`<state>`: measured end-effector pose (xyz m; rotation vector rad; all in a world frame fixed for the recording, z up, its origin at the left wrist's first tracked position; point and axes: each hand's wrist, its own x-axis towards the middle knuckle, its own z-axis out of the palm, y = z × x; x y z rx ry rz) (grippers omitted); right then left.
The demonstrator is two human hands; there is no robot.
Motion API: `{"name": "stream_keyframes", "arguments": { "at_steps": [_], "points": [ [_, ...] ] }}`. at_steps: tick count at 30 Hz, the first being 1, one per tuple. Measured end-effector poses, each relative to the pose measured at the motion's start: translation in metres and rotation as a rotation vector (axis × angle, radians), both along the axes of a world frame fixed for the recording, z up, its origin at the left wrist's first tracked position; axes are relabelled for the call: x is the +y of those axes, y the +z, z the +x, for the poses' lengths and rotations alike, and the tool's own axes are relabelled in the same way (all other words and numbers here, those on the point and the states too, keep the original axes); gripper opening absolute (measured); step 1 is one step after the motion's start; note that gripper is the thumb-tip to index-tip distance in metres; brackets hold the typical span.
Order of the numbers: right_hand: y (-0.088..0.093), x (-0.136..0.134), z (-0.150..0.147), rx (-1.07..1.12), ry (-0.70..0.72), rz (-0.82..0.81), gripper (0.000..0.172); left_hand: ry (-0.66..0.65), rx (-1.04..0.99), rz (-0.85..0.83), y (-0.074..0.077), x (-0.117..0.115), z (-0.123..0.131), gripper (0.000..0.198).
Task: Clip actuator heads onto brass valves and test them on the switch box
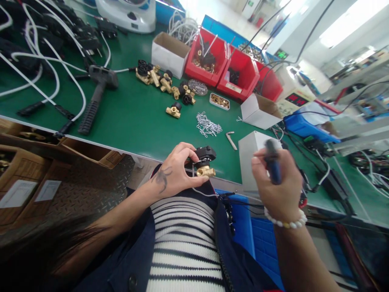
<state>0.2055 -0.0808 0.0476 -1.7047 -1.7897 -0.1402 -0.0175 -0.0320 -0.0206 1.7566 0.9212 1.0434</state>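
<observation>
I am watching left grip pinching brass valve above the surface near edge | right grip clenching blue tool, just beside grey box.

We wear a black-and-white striped top under an open navy jacket with a zip. Our left hand bears a dark tattoo. A white bead bracelet circles the wrist of our right hand.
</observation>
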Motion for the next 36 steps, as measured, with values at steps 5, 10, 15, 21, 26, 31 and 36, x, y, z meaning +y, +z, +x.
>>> {"name": "stream_keyframes", "arguments": {
  "at_steps": [5,10,15,21,26,31,36],
  "points": [
    [0.000,-0.001,-0.001,-0.132,0.069,-0.170,0.008,0.002,-0.005,-0.006,0.001,-0.001,0.000,0.034],
    [0.007,0.001,0.000,-0.183,0.089,-0.156,0.012,0.003,-0.002,-0.011,0.002,0.000,0.000,0.035],
    [-0.001,0.001,0.000,-0.128,0.014,0.026,0.012,-0.002,0.003,-0.011,0.002,0.000,0.001,0.035],
    [0.004,0.003,-0.003,-0.178,0.094,-0.142,0.013,-0.004,0.019,-0.005,0.003,0.000,0.000,0.034],
    [0.001,0.001,-0.001,-0.036,-0.053,0.097,0.007,-0.008,0.025,-0.004,0.001,0.001,0.000,0.034],
    [0.001,0.001,-0.004,-0.241,0.204,-0.296,0.015,-0.016,0.030,0.017,0.000,0.000,0.001,0.036],
    [0.008,0.000,0.000,-0.082,-0.067,-0.003,0.013,-0.011,0.033,0.016,0.000,0.000,0.000,0.036]
  ]
}}
